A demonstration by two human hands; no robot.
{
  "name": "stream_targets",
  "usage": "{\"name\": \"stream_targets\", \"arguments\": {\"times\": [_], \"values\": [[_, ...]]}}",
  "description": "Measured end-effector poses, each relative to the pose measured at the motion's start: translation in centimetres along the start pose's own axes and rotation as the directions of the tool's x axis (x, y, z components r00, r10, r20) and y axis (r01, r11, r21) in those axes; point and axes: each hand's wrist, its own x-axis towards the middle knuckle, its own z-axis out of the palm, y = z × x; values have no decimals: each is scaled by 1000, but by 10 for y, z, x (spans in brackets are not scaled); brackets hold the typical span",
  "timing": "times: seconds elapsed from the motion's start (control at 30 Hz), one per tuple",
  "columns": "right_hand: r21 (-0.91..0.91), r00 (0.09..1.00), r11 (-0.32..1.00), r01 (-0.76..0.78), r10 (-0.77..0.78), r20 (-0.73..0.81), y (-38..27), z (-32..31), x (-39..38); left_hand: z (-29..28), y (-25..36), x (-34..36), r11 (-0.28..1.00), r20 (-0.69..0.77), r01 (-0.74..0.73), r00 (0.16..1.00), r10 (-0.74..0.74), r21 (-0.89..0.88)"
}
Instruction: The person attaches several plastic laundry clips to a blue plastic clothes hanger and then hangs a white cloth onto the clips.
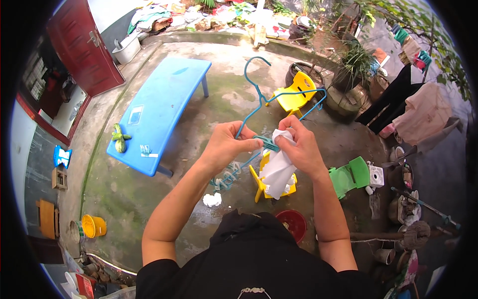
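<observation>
A teal clothes hanger [259, 96] is held up before me, its hook at the top and its bar slanting right. My left hand [226, 144] is closed around a teal clothes peg [268, 143] at the hanger's lower bar, thumb and fingers pinching it. White cloth [276, 172] hangs from my right hand [301, 148], whose fingers are closed on its upper end beside the peg. Whether the peg's jaws grip the cloth is hard to tell. Below the cloth stands a small yellow chair [260, 187] with more white fabric on its seat.
A blue table [169, 99] at left bears green gourds [119, 138] and several small pegs [145, 149]. Teal-and-white hangers or pegs [226, 177] and a crumpled white piece [212, 200] lie on the ground. Nearby are a red basin [293, 224], a green chair [351, 177] and another yellow chair [296, 94].
</observation>
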Motion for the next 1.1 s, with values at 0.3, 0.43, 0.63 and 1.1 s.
{"name": "stream_targets", "arguments": {"times": [0.3,0.43,0.63,1.1], "values": [[-285,975,958,3,-66,-213,15,8,-4,2,-17,11,962,-33,-102,993,114,254],[-185,982,982,-20,-16,-190,33,-1,-10,11,-3,11,975,-21,-113,993,119,190],[-41,986,992,122,-126,-106,76,7,-10,-12,30,18,923,-34,-155,983,178,352],[397,978,895,-205,196,66,85,-12,-15,-21,85,34,926,97,-248,968,230,284]]}}
